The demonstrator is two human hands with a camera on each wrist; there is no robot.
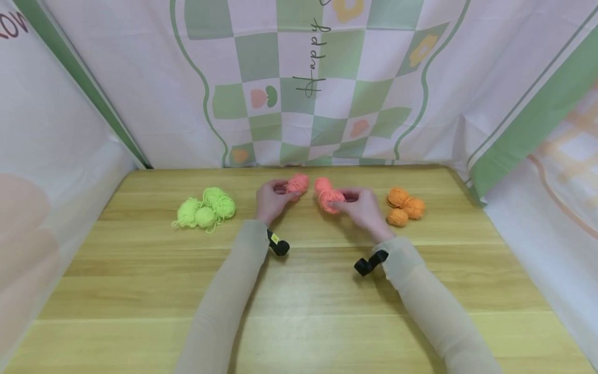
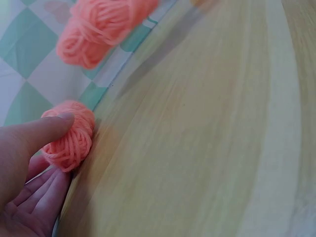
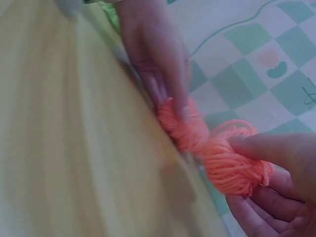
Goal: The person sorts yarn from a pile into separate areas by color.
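My left hand [image 1: 272,200] pinches a small coral yarn ball [image 1: 297,184] near the table's back edge; in the left wrist view the thumb lies over the yarn ball [image 2: 71,136]. Just to the right, my right hand [image 1: 362,208] grips more coral yarn [image 1: 331,201] between thumb and fingers. That yarn shows two lobes in the head view, the farther one pointing at the back cloth. From the left wrist, the right hand's yarn [image 2: 103,29] appears raised, with a shadow on the wood. Seen from the right wrist, the two coral pieces overlap, and a loose strand loops above the nearer yarn [image 3: 237,165].
Lime green yarn balls [image 1: 205,210] lie in a cluster on the left of the wooden table [image 1: 299,311]. Orange yarn balls [image 1: 405,206] sit grouped at the right, close beyond my right hand. A checked cloth [image 1: 299,124] hangs along the back edge.
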